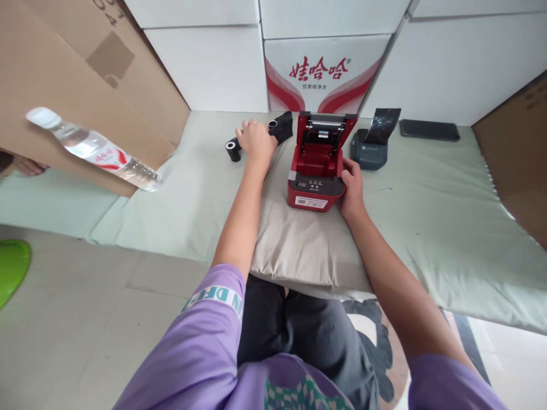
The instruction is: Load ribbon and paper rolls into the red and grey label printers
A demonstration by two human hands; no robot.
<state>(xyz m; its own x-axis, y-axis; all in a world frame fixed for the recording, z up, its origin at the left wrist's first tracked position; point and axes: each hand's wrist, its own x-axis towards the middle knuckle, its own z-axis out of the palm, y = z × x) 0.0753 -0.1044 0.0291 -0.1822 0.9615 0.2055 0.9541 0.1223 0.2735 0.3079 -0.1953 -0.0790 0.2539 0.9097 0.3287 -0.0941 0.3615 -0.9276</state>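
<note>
Red printer (317,171) on beige pillow (299,239), lid tipped up and back, empty red bay showing; small print on front label too fine to read. Right hand (352,191) laid against printer's right front corner, fingers curled loosely round the edge, thumb side hidden behind the casing. Left hand (255,139) left of printer, reached out past pillow's far edge, knuckles up, fingers bent down over something black; whether pinching it or merely resting there, cannot tell, fingertips hidden. Black roll (233,151) just left of that hand, touching or nearly so. Crumpled black wrapper (282,126) between hand and printer lid, partly covered by the hand. Right of printer, second grey printer (368,149) with black film (386,124) standing up from it. Farther right, flat dark phone (429,130). Behind printer, white carton (325,74) with red lettering. Far left of printer, water bottle (92,148) tilted before cardboard (77,85); another person's hand (25,166) at frame edge, mostly cut off.
</note>
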